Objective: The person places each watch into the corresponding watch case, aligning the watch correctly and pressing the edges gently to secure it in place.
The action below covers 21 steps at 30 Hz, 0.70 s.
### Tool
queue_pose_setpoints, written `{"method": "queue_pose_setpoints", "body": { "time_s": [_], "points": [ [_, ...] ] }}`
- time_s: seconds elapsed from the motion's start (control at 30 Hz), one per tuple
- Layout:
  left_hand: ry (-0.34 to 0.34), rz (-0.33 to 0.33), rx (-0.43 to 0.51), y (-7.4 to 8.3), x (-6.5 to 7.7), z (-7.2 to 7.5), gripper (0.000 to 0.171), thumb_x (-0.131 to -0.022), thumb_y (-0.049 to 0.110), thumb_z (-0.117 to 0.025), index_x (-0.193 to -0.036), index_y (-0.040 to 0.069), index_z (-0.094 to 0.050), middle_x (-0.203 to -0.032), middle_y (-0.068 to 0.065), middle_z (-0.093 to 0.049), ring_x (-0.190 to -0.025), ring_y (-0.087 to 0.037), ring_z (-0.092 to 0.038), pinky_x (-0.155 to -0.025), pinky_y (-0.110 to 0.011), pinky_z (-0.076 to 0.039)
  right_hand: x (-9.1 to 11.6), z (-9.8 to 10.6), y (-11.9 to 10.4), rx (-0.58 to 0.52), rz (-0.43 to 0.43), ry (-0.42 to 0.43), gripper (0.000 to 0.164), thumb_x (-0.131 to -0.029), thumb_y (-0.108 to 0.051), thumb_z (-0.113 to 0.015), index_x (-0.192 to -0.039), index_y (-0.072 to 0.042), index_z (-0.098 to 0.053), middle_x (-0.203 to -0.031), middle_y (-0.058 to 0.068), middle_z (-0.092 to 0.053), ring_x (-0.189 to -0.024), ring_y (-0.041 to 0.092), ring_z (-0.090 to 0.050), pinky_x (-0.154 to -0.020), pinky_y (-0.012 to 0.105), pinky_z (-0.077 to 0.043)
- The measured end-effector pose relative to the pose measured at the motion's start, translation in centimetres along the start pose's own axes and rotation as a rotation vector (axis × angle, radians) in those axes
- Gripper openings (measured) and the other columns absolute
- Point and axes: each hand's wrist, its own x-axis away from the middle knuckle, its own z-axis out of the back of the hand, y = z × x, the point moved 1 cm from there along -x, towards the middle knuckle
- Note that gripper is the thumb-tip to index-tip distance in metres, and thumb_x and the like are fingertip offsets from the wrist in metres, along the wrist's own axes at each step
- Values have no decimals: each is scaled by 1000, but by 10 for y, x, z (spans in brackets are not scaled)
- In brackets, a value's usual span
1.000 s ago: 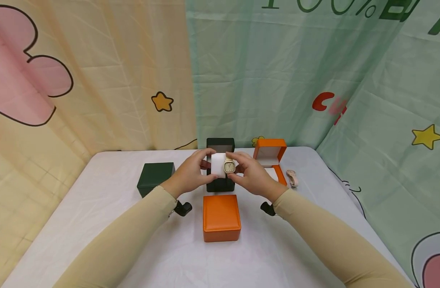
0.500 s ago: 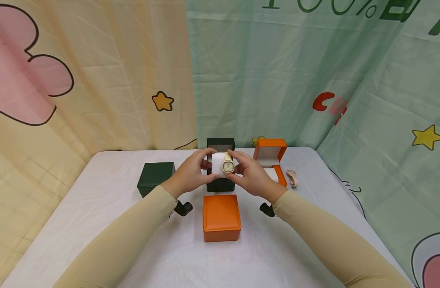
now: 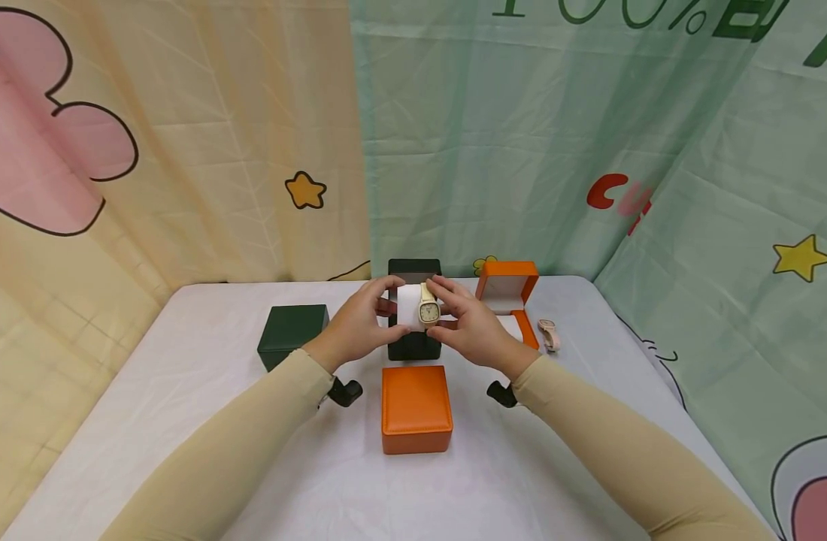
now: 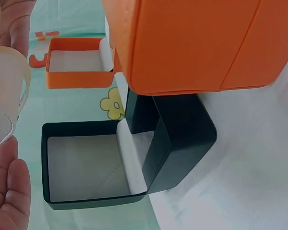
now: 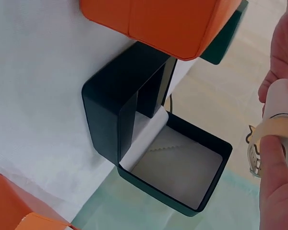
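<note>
Two hands share one white cylindrical cushion point(image 3: 407, 308): the left hand point(image 3: 359, 319) grips its nine o'clock end between fingers and thumb, while the right hand point(image 3: 477, 327) pinches the cream-strapped watch with a rounded-square gold case point(image 3: 429, 312) near the three o'clock end. That watch wraps the cushion (dial toward the head camera). Behind stands an open dark-green rectangular box point(image 3: 413, 348); around it, a closed green box point(image 3: 294, 330) at nine, a closed orange box point(image 3: 416, 409) at six, an open orange box point(image 3: 509, 269) at three, a pink watch point(image 3: 549, 336) just beyond.

A cream curtain point(image 3: 237, 113) bearing 1 orange star point(image 3: 306, 191) and a green curtain point(image 3: 508, 143) hang behind the white-clothed table point(image 3: 413, 496).
</note>
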Motion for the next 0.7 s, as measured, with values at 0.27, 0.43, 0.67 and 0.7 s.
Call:
{"method": "queue_pose_setpoints", "body": {
  "time_s": [0.27,0.43,0.67,0.7],
  "points": [
    [15,-2,15,2,1,0,68,-89,11,-85,-146,13,-49,-139,-9,-55,-111,-26,-70,-94,-41,-63,-1,2,-3,10,-37,-1,82,-97,0,-73,-166,-9,-31,-172,10,-31,-115,30,-67,-100,40,-60],
    [20,-1,22,2,1,1,68,-89,11,-85,-147,14,-49,-139,-8,-55,-112,-25,-70,-98,-42,-62,-2,0,-4,-28,-43,-12,84,-97,1,-72,-167,-10,-27,-173,8,-29,-114,29,-68,-102,41,-59],
    [8,-20,48,1,0,2,66,-89,9,-85,-144,13,-51,-137,-9,-55,-107,-25,-71,-101,-46,-60,0,-1,-6,6,-33,-4,84,-97,-1,-73,-167,-13,-27,-172,8,-31,-117,28,-67,-102,42,-59],
    [7,-22,47,1,0,2,66,-89,9,-85,-145,13,-50,-138,-9,-55,-107,-25,-71,-101,-46,-61,0,-1,-6,29,-27,0,84,-97,-3,-73,-167,-13,-28,-172,8,-33,-116,27,-67,-102,41,-60]
  ]
}}
